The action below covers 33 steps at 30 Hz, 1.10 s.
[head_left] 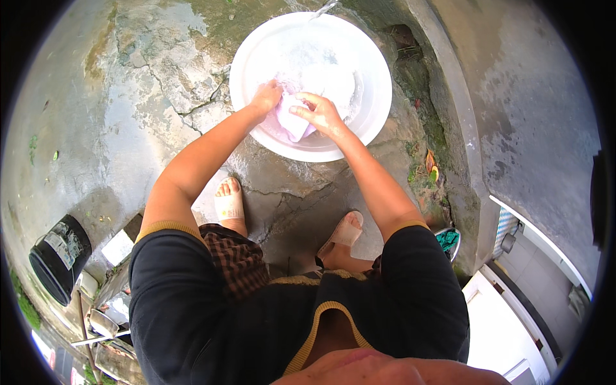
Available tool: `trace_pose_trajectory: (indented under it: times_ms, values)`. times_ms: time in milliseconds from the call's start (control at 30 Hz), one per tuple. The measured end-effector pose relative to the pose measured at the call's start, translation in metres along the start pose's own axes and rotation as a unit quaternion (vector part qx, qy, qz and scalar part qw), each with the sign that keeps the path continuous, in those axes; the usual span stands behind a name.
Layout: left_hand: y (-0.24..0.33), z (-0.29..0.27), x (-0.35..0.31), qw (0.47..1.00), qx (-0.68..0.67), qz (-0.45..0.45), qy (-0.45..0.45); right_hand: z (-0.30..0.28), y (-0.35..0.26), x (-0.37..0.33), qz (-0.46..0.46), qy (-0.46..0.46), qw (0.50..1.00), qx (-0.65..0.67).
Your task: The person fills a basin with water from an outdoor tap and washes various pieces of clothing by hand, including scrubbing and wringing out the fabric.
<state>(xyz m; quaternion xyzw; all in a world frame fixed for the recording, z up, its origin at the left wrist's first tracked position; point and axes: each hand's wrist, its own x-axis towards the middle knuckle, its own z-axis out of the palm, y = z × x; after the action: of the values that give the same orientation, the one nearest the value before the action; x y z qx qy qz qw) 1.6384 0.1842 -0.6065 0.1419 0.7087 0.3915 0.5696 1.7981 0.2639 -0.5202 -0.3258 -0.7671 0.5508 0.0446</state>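
two short dark sleeves (170,276) with mustard cuffs are framing our arms on the near side, and we are wearing dark checked trousers (239,256). on the near left a black bucket (61,256) is sitting on the ground. farther on, we are standing in pale sandals (230,206) on wet, cracked concrete (289,183). beyond our feet a wide white basin (321,156) is resting, and a pale pink cloth (290,123) is lying inside it, toward the near left. our left hand (266,97) is touching the cloth's left side, its fingertips hiding in frothy water, so we are unable to tell whether it is gripping. our right hand (323,115) is reaching over the cloth's right side, thumb and fingers standing apart. at the basin's far rim, a thin stream of water (324,9) is falling.
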Motion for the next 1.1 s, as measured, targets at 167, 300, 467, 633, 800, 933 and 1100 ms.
trace_pose_trajectory:
  times_ms: [167,300,467,633,800,933,1100]
  values:
    - [0.036,0.014,-0.032,0.986,0.098,0.086,0.101,-0.054,0.074,0.032,0.086,0.194,0.951,-0.226]
    - [0.011,-0.005,-0.029,0.989,0.130,0.070,0.030,-0.009,0.052,0.033,0.154,0.143,0.948,-0.237]
    - [0.016,-0.005,-0.058,0.863,0.414,0.285,0.052,-0.053,0.036,0.011,0.076,-0.126,0.982,-0.118]
    - [0.022,-0.007,-0.072,0.790,0.551,0.268,-0.020,-0.103,-0.035,-0.016,0.118,-0.103,0.987,-0.027]
    - [0.015,-0.015,-0.070,0.714,0.635,0.292,-0.028,-0.234,-0.158,-0.002,0.014,0.176,0.973,-0.147]
    - [0.007,-0.042,-0.075,0.739,0.590,0.324,-0.033,-0.318,-0.328,-0.002,-0.314,0.364,0.875,0.053]
    - [0.002,-0.023,-0.068,0.736,0.582,0.339,-0.062,-0.426,-0.463,0.007,-0.476,0.435,0.744,0.174]
